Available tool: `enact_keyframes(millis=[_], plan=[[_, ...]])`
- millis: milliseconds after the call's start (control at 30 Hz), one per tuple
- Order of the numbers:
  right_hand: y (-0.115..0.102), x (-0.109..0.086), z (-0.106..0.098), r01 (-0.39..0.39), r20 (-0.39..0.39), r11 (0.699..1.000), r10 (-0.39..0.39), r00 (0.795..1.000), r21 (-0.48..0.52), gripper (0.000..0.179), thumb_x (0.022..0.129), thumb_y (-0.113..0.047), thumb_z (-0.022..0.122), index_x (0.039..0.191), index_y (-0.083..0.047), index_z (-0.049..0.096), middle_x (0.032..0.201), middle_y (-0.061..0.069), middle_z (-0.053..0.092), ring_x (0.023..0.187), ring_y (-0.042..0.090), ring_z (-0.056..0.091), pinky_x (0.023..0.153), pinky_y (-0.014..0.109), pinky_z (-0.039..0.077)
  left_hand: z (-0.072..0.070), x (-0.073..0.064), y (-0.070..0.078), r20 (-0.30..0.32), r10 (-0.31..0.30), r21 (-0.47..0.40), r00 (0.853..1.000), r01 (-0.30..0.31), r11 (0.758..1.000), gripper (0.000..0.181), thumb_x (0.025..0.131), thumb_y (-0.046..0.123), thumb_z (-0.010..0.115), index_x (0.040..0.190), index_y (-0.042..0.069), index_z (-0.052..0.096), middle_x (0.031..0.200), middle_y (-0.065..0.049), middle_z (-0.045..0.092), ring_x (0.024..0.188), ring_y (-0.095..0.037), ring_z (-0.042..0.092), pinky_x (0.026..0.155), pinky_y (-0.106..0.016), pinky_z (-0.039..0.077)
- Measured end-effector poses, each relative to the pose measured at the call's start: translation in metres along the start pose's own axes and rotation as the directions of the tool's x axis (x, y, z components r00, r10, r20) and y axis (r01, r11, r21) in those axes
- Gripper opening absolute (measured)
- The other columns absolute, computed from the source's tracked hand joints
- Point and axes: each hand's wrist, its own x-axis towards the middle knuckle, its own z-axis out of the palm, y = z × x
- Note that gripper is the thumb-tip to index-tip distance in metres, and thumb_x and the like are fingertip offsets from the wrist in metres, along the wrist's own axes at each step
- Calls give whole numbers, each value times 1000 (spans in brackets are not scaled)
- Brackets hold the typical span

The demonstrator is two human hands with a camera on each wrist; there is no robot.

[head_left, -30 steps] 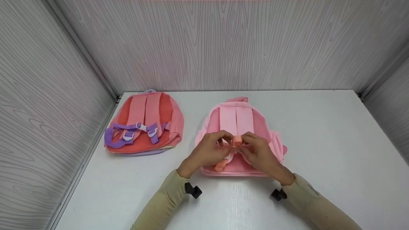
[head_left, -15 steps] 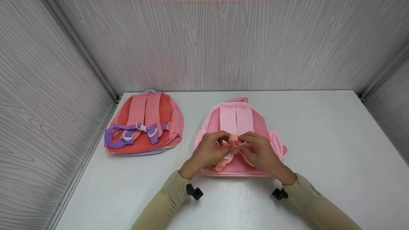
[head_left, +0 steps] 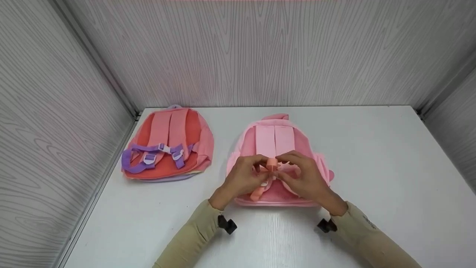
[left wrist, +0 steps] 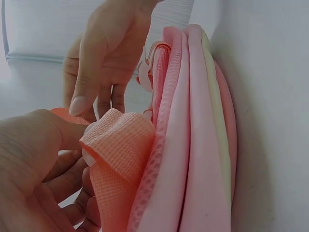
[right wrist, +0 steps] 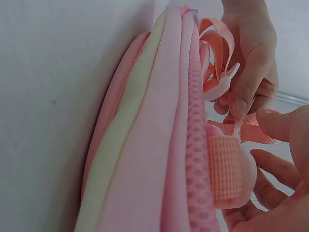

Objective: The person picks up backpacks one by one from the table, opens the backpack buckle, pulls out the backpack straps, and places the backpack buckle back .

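Observation:
A pink backpack point(head_left: 266, 139) lies back side up on the white table, its shoulder straps upward. Above its lower middle, an orange webbing strap point(head_left: 272, 163) stands up in a small loop between my two hands. With thumb and fingers my left hand point(head_left: 243, 175) pinches the strap from the left. Opposite it, my right hand point(head_left: 305, 175) pinches the same strap near a pale plastic piece point(right wrist: 237, 126), seen in the right wrist view. Fingers partly hide that piece. Another orange strap end point(head_left: 257, 193) hangs by a white buckle point(head_left: 264, 183) below my left hand.
To the left lies a coral-red backpack point(head_left: 197, 163) with purple straps point(head_left: 135, 167) and white buckles. Grey wood-grain panels point(head_left: 238, 52) rise behind and at both sides of the white table point(head_left: 383, 156).
The orange loop has shifted slightly left and turned upright between my fingers. Both hands stay close to the same place on the pink backpack.

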Motion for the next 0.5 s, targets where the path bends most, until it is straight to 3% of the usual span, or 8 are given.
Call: enact_keyframes(millis=[233,500], plan=[[1,-1,1,10,-11,1000,-10,1000,3,37,90,-16,87,126,-12,78,120,-3,77,114,19,71,101,44,60,2,0,-2,15,18,52,1000,-19,998,21,95,15,80,116,12,79,105,2,79,86,-12,64,78,-24,55],[2,-1,6,75,-20,996,-74,997,54,34,91,-9,85,124,-10,78,118,1,77,110,21,71,103,27,56,5,0,-1,25,26,57,999,-28,998,21,96,17,79,116,12,79,105,1,79,88,-15,66,81,-28,58]])
